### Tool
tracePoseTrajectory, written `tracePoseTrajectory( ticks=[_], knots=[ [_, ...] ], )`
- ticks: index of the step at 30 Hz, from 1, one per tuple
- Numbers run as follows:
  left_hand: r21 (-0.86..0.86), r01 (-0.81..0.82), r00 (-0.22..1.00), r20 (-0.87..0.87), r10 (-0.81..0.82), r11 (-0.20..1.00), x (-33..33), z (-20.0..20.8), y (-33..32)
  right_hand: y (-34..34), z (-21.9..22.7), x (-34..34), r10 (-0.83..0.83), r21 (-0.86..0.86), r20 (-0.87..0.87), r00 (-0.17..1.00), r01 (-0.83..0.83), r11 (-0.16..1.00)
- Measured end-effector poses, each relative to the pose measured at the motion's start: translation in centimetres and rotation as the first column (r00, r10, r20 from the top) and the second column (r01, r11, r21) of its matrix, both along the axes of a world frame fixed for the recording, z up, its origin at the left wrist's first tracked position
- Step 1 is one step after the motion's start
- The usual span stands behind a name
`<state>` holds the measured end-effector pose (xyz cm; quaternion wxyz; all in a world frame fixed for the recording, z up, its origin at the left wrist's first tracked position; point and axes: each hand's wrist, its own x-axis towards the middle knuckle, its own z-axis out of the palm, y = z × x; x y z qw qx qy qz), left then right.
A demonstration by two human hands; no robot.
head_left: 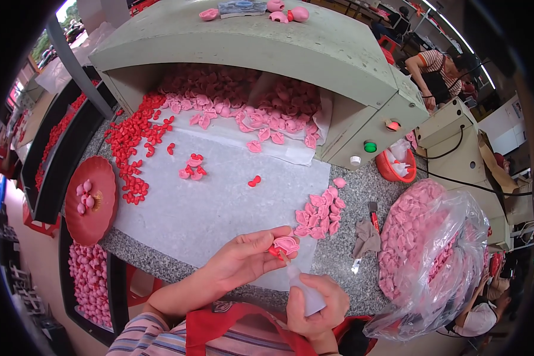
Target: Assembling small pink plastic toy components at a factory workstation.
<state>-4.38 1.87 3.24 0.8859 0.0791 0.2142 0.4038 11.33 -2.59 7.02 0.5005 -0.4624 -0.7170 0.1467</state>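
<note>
My left hand [250, 254] pinches a small pink plastic shell piece [287, 242] between thumb and fingers, with a red part against its lower side. My right hand [319, 305] is wrapped round a whitish squeeze bottle [312, 301], whose narrow nozzle points up at the pink piece. Whether the tip touches it I cannot tell. Just beyond my hands, a loose group of pink shell pieces [319, 215] lies at the right edge of a white sheet [219, 219]. On the sheet are also a lone red part [254, 181] and a small cluster of pink and red pieces [192, 168].
A pale metal housing [243, 41] with pink pieces heaped inside stands behind. Many red parts [130, 142] lie left, beside a red scalloped dish [104, 207]. At right are a brush [374, 215], grey cloth [367, 238], red basket [387, 171] and bulging clear bag [451, 237].
</note>
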Motion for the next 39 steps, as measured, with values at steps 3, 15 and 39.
tracePoseTrajectory(
  ticks=[3,15,39],
  knots=[
    [0.003,0.008,1.000,-0.006,-0.008,1.000,0.1,0.0,0.0,-0.1,0.0,0.2,0.011,0.003,0.011,1.000,-0.011,1.000],
    [-0.003,0.012,1.000,0.001,-0.012,1.000,0.1,0.0,-0.1,0.1,-0.2,0.0,0.011,0.048,-0.014,1.000,-0.010,0.999],
    [0.030,-0.048,0.998,0.034,0.047,0.998,0.2,-0.6,-0.3,0.3,-0.2,1.0,-0.044,0.027,-0.076,0.996,0.046,0.999]
  ],
)
